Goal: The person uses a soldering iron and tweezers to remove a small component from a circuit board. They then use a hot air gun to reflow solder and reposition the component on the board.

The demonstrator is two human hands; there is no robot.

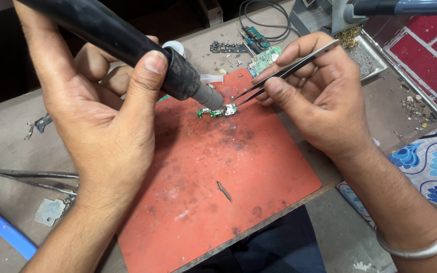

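My left hand point(104, 108) grips a black hot-air tool point(127, 43), its grey nozzle pointing down at a small green circuit board point(217, 112) on the red work mat point(213, 192). My right hand point(319, 96) pinches metal tweezers point(284, 72); their tips touch the right end of the small board.
More green boards point(261, 59) and small parts lie at the back of the bench. A metal tray point(367, 55) sits at the back right. Spare tweezers point(31, 178) and a metal shield point(50, 211) lie left of the mat. A dark sliver point(224, 191) rests on the mat.
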